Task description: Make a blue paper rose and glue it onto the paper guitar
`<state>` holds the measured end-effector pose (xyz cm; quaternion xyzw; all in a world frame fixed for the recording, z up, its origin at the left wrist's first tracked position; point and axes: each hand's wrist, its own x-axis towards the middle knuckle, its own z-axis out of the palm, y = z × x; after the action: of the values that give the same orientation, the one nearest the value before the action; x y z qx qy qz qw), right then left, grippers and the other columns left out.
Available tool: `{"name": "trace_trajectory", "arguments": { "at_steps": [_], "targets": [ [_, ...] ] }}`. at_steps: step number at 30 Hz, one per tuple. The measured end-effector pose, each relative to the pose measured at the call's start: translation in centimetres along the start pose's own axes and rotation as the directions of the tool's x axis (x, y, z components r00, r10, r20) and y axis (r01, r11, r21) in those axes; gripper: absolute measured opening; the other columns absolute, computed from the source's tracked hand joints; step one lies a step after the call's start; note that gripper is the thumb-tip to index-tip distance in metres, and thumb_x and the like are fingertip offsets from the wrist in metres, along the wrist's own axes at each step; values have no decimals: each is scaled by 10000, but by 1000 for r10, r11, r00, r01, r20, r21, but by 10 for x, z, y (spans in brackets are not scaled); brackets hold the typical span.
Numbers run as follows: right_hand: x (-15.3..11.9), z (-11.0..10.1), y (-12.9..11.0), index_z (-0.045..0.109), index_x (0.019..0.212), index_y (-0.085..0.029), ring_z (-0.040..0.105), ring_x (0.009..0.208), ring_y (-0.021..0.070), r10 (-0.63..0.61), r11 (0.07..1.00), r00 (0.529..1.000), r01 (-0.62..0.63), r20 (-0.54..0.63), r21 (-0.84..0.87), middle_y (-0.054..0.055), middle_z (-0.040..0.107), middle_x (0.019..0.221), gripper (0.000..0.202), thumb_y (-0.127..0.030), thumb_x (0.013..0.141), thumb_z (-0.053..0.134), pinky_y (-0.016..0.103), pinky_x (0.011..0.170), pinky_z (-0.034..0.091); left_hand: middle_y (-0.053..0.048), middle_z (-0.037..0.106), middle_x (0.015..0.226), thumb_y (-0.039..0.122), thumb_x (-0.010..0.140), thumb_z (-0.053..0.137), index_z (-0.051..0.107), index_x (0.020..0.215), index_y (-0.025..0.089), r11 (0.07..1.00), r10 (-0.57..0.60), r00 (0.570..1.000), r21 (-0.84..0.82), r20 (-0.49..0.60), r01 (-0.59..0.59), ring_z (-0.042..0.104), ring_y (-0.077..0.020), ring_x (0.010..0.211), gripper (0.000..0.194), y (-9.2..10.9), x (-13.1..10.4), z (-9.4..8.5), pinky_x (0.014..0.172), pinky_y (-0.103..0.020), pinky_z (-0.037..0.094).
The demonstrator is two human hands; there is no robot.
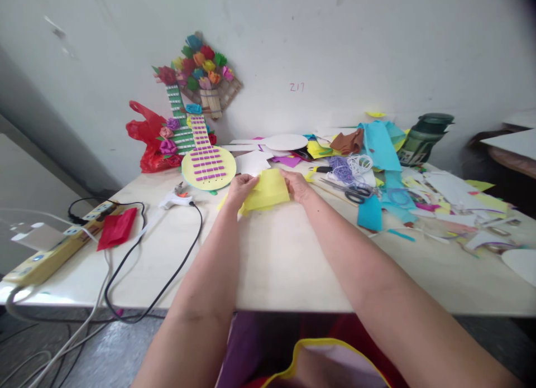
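A sheet of yellow crepe paper is stretched between my two hands, just above the table. My left hand pinches its left edge with thumb and fingers. At the right edge, my right hand is closed on the same paper. Behind my left hand leans a paper guitar with a round pale yellow body and purple strips. A glue gun lies to the left of my left hand. Scissors with dark handles rest to the right of my right hand.
A yellow power strip with cables lies at the left, beside folded red paper. Paper flowers stand against the wall. At the right are purple yarn, blue crepe paper, a green bottle and paper scraps.
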<state>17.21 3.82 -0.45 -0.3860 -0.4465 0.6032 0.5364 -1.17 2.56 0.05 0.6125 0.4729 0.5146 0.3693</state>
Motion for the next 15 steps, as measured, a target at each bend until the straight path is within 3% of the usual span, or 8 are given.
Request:
{"name": "trace_trajectory", "arguments": {
  "at_steps": [4, 9, 15],
  "targets": [
    [3, 0, 4, 636, 665, -136, 626, 598, 180, -7, 1000, 998, 6, 58, 16, 44, 669, 615, 256, -326, 543, 757, 297, 607, 497, 35, 465, 521, 477, 629, 638, 524, 630, 156, 1000, -12, 999, 3, -49, 12, 382, -61, 453, 341, -2, 3, 4, 424, -195, 267],
    [1, 3, 5, 616, 624, -143, 587, 517, 144, -18, 1000, 1000, 18, -22, -10, 19, 642, 554, 254, -281, 492, 784, 262, 534, 477, 25, 501, 548, 467, 642, 624, 547, 658, 155, 997, -26, 997, 71, -71, 31, 423, -75, 477, 322, -5, 5, 5, 430, -195, 295],
    [2, 2, 7, 607, 617, -145, 575, 498, 124, -44, 999, 999, 43, -16, -23, -3, 632, 547, 265, -277, 474, 787, 250, 535, 476, 20, 519, 575, 464, 648, 617, 557, 685, 153, 997, -39, 995, 59, -91, 45, 441, -76, 488, 319, -4, 3, 5, 441, -191, 312]
  ]
}}
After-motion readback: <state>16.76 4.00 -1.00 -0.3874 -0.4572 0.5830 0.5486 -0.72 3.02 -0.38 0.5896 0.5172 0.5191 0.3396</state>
